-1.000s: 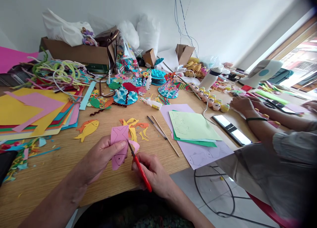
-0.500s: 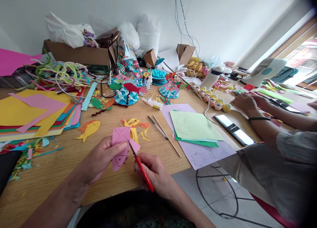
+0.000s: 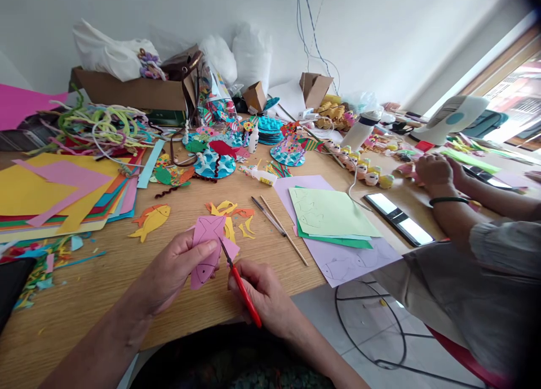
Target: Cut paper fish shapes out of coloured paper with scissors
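Observation:
My left hand [image 3: 183, 265] pinches a piece of pink paper [image 3: 208, 228] with a fish outline drawn on it, thumb on top. Closed round the red handles of a pair of scissors [image 3: 244, 294] is my right hand [image 3: 264, 293]. The scissor blades meet the paper's right edge, where a pink flap sticks out. Beyond my hands lie yellow and orange paper scraps [image 3: 229, 225]. To their left rests a yellow paper fish [image 3: 154, 222] overlapping an orange one.
A pen [image 3: 269, 216] and a wooden stick [image 3: 284, 231] lie right of the scraps, beside green paper sheets [image 3: 333, 213]. Coloured paper [image 3: 54, 191] is stacked at left. A co-worker's hands [image 3: 437, 172] are at the right, past a phone [image 3: 398, 219]. Paper crafts [image 3: 214, 164] stand behind.
The pink paper and scissors have barely shifted in my hands. The co-worker's hands have moved a little to the right.

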The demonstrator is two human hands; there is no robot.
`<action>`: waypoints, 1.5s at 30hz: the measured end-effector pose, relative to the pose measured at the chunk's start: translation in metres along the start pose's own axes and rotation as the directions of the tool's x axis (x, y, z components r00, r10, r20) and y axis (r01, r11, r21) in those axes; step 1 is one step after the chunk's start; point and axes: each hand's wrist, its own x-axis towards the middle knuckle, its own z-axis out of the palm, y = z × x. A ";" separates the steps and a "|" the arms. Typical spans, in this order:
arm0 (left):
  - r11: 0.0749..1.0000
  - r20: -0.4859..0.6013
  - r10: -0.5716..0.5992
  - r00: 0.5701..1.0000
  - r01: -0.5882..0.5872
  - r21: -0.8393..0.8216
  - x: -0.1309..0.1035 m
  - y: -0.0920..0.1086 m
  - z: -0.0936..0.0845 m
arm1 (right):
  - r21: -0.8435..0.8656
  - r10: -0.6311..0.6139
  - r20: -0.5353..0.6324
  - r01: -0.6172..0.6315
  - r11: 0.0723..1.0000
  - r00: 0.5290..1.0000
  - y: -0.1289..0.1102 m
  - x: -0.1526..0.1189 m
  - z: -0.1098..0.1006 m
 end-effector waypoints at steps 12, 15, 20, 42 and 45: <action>0.999 0.026 -0.004 1.000 0.005 -0.040 0.000 -0.003 -0.001 | 0.008 -0.041 -0.015 0.042 0.999 0.999 0.000 -0.001 0.000; 1.000 0.000 0.004 1.000 -0.004 -0.012 0.000 -0.002 -0.002 | 0.009 -0.042 -0.011 0.043 0.999 0.999 0.000 -0.001 0.000; 0.993 -0.027 0.115 0.993 -0.114 0.040 0.001 -0.002 -0.002 | 0.009 -0.020 0.006 0.020 1.000 1.000 0.000 -0.001 0.000; 0.990 -0.025 0.137 0.990 -0.136 0.039 0.001 0.001 -0.006 | -0.065 -0.067 0.008 0.067 0.996 0.998 0.004 -0.001 -0.001; 0.985 -0.037 0.153 0.988 -0.149 0.083 0.003 -0.002 -0.008 | -0.072 -0.057 0.007 0.057 0.996 0.998 0.004 -0.001 -0.001</action>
